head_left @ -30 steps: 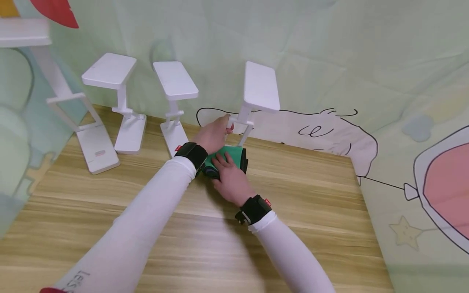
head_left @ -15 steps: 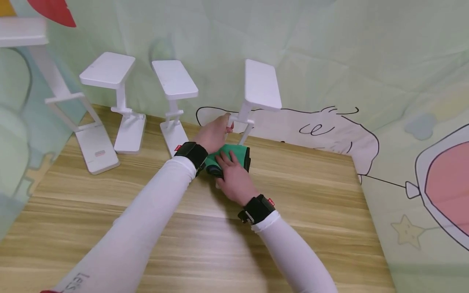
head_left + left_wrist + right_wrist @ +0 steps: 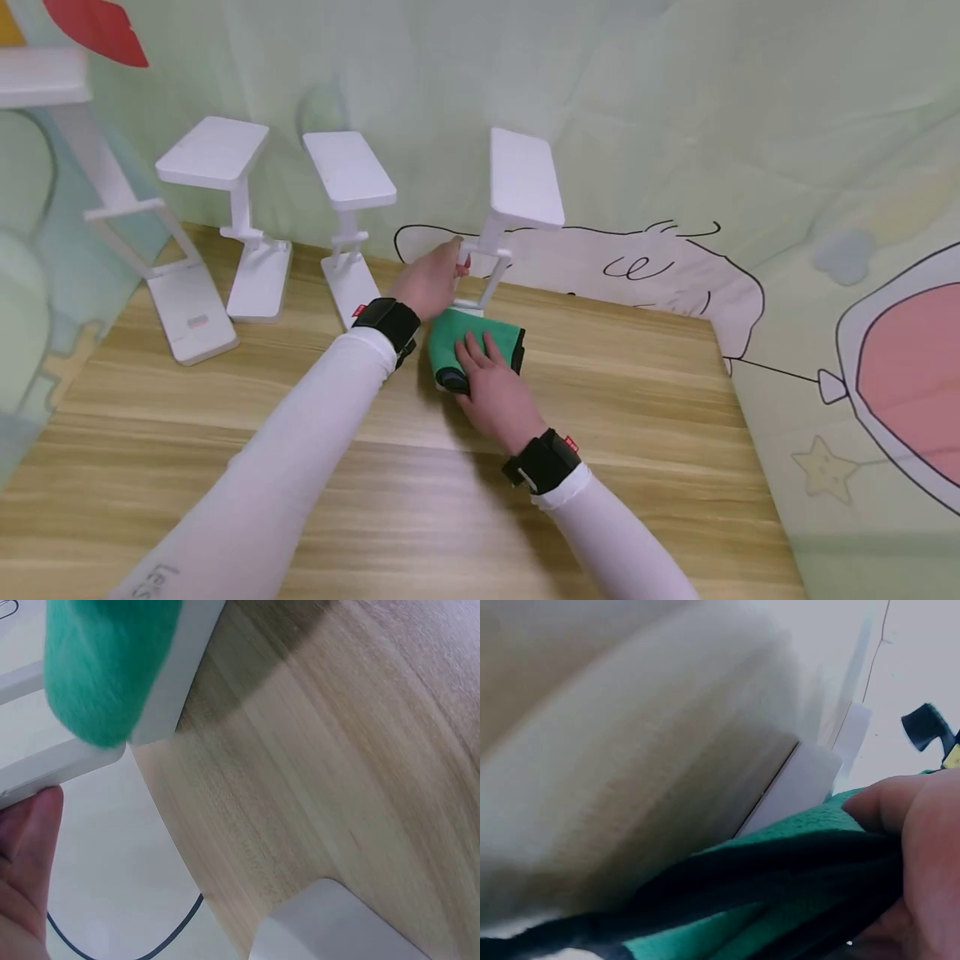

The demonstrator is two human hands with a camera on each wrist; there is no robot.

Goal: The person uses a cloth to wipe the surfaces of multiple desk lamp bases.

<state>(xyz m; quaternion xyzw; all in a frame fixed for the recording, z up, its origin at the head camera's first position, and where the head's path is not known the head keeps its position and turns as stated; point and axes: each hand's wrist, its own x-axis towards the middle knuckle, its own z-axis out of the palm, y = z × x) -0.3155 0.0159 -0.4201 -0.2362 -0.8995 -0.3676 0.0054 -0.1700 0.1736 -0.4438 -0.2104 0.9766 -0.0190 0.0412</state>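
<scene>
Backdrop (image 3: pixel 675 108) with pale printed cartoons rises behind a wood-grain surface (image 3: pixel 420 500). Over this surface extend two white sleeves (image 3: pixel 270 467). Along the back stand, all white and folding, the leftmost lamp (image 3: pixel 191 312), its head cut by the edge of the view, then a second lamp (image 3: pixel 212 154), a third lamp (image 3: pixel 350 169) and, farther along, the rightmost lamp (image 3: pixel 527 179). The left hand (image 3: pixel 427 283) has its fingers curled round one bar of the rightmost lamp's hinged frame; the right hand (image 3: pixel 498 400) lies on a green cloth (image 3: pixel 450 337) with fingers straight and slightly spread, though whether its thumb grips the cloth is unclear. That cloth, folded and edged in black, rests over the base of the rightmost lamp, whose hinge end shows just behind it. Black wristbands (image 3: pixel 387 323) circle both wrists, each bearing a small red tag (image 3: pixel 572 444)
</scene>
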